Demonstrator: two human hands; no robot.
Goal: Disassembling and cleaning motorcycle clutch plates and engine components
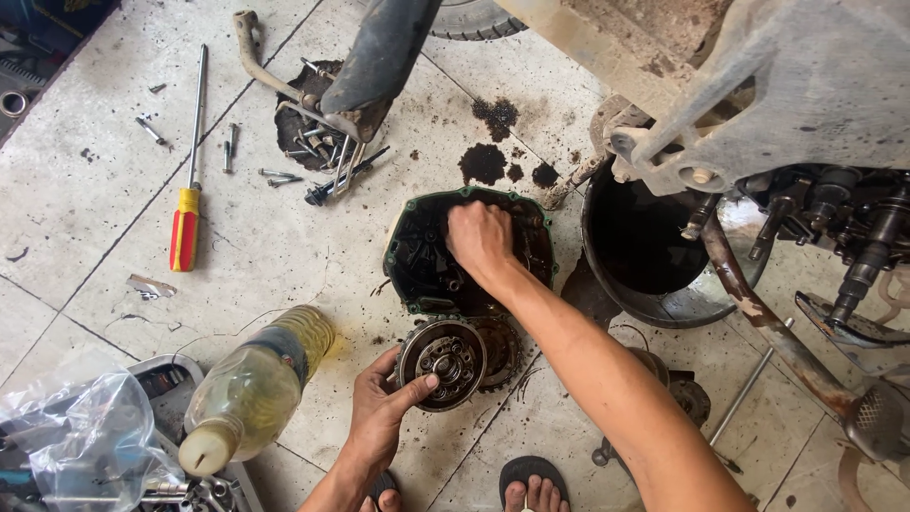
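Nearest, the left hand (379, 417) curled around a round greasy metal clutch assembly (444, 360), thumb across its face. Beyond, the right hand (481, 239) (fingers bunched) pressed into a dark oily engine cover (417, 256) on the stained tile floor (265, 246).

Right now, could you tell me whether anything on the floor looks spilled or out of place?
Yes. Dark oily stains blot the tiles above the engine cover, where the right hand rests. Loose bolts lie scattered by the screwdriver. A plastic bottle lies tipped on its side near the left hand, which holds the clutch.
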